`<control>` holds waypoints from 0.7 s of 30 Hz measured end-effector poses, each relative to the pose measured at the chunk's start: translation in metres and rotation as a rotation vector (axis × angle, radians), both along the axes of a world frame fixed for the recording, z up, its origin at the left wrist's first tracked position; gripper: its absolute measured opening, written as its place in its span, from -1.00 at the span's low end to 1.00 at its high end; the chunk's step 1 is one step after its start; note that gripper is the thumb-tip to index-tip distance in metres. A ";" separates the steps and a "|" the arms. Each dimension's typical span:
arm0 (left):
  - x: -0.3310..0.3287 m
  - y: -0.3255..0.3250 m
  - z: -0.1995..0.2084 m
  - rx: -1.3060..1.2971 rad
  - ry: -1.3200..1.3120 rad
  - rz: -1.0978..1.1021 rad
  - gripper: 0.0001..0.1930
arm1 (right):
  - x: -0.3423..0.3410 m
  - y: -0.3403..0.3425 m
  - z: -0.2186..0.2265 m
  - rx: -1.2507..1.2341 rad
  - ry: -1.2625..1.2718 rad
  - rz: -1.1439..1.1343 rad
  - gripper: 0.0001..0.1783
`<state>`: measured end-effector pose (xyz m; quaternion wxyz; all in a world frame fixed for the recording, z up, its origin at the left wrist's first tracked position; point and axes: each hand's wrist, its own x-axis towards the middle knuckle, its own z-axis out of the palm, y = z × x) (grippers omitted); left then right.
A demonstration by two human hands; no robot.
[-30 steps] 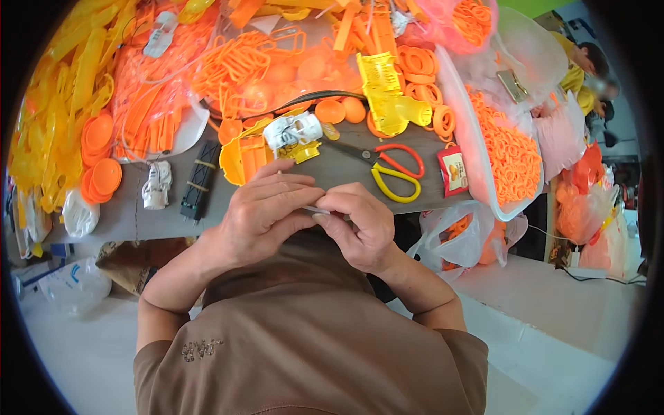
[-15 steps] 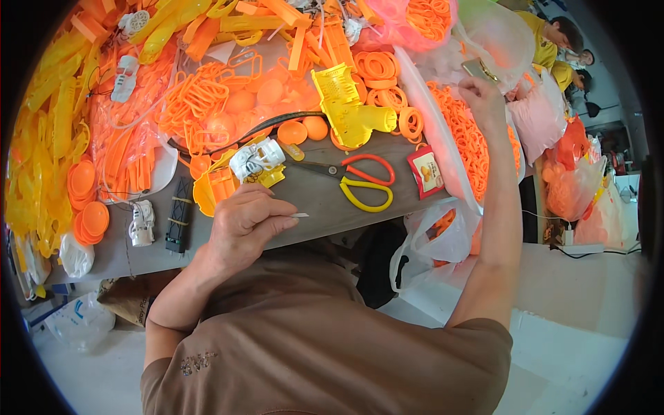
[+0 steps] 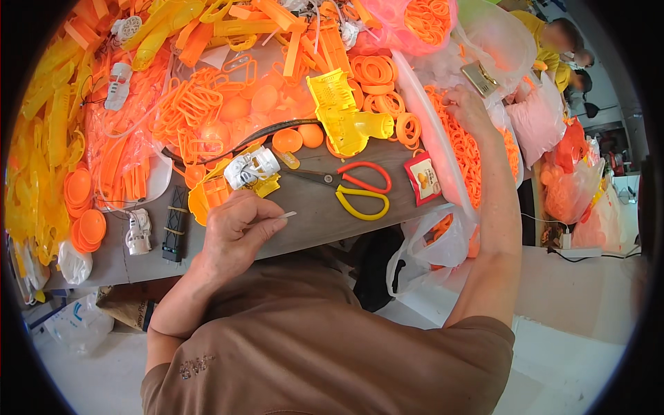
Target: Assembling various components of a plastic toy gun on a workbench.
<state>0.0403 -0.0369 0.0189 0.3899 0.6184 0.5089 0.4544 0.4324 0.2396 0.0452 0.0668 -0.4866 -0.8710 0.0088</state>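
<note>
My left hand is over the table's near edge, thumb and forefinger pinching a small thin whitish strip. Just beyond its knuckles a white gearbox lies on a yellow-orange plastic shell; the hand hides part of the shell. My right hand reaches to the far right, fingers bent and somewhat apart over a heap of orange plastic links in a pale tray. Beside its fingertips is a small brass-coloured metal box. Scissors with red and yellow handles lie mid-table.
A yellow shell half, orange rings, orange cups and a red packet lie beyond the scissors. At left are a black strip, another white gearbox and yellow parts. People in yellow sit at far right.
My right hand has come away from the metal box and drawn nearer and left over the orange links. My left hand keeps its pinch on the strip, shifting slightly left.
</note>
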 end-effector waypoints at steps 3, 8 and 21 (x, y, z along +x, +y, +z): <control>0.000 0.000 0.000 -0.022 -0.040 0.002 -0.91 | -0.003 -0.007 0.006 -0.003 -0.054 -0.003 -0.88; 0.000 0.002 0.002 -0.015 -0.050 -0.010 -0.92 | 0.003 -0.016 0.008 -0.020 0.189 -0.110 -0.87; 0.002 0.000 -0.004 -0.011 -0.052 -0.029 -0.91 | 0.004 -0.006 0.021 -0.182 0.359 -0.443 -0.83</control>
